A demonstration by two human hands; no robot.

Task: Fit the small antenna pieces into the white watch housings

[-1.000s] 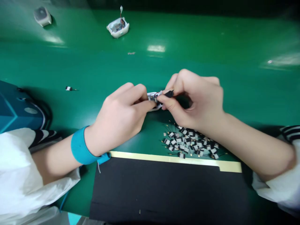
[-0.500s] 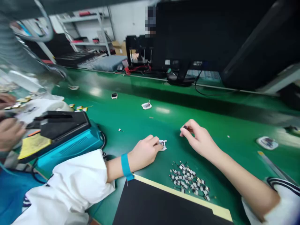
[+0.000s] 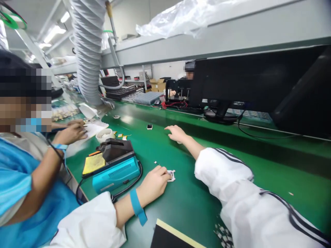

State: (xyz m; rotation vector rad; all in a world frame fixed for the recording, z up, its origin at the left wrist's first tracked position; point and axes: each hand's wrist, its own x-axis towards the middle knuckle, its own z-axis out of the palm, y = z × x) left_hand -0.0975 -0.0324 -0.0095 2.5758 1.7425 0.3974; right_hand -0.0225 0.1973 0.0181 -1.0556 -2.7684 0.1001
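My left hand [image 3: 153,183], with a teal strap at the wrist, has its fingers curled onto a small white watch case [image 3: 171,176] on the green bench. Part of that case is hidden under the fingertips. Farther up the bench, my right hand [image 3: 178,133] reaches out with its index finger stretched to the left and nothing visible held. A sliver of a pale piece [image 3: 179,142] shows beneath this hand, mostly covered. Left of the fingertip, apart from it, lies a watch case with a dark screen [image 3: 149,127]. A tiny part with a lead [image 3: 155,162] lies above my left hand.
A teal soldering station [image 3: 116,174] with a yellow sponge [image 3: 94,163] stands left. Beyond it a co-worker's hands [image 3: 69,132] work near a white roll [image 3: 104,135]. A monitor [image 3: 248,86] borders the back. Small metal parts [image 3: 223,235] lie partly under my right sleeve.
My right hand has moved forward and left from near the small metal parts, its fingers now extended instead of pinched. My left hand stays on the white watch case. The view has tilted up and left.
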